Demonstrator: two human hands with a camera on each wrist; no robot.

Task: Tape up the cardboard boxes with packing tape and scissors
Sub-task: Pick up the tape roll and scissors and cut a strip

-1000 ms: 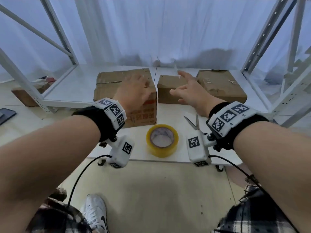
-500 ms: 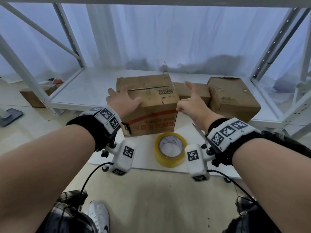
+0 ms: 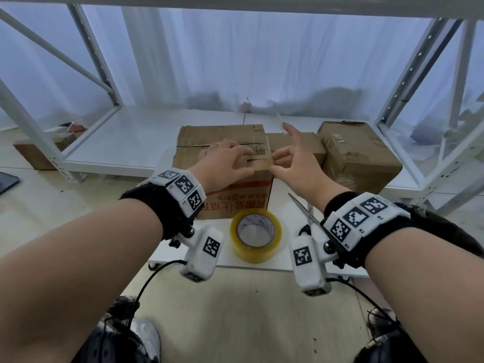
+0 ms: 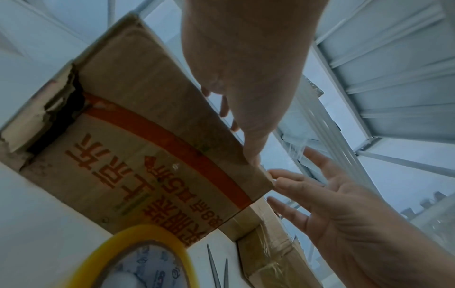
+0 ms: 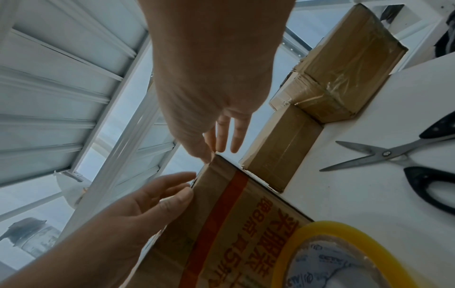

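Having shifted from the sides, the left hand [image 3: 230, 161] now rests flat on the printed box [image 3: 235, 197] at frame centre; the right hand [image 3: 296, 166], fingers spread, grips nothing. Tape roll [image 3: 256, 235] and scissors [image 3: 305, 213] wait below, so taping hasn't begun.

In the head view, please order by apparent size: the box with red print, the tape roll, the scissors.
1. Box with red print, clearly largest.
2. Tape roll.
3. Scissors, smallest as seen, but the right wrist hides part of them, so ranks two and three are unsure.
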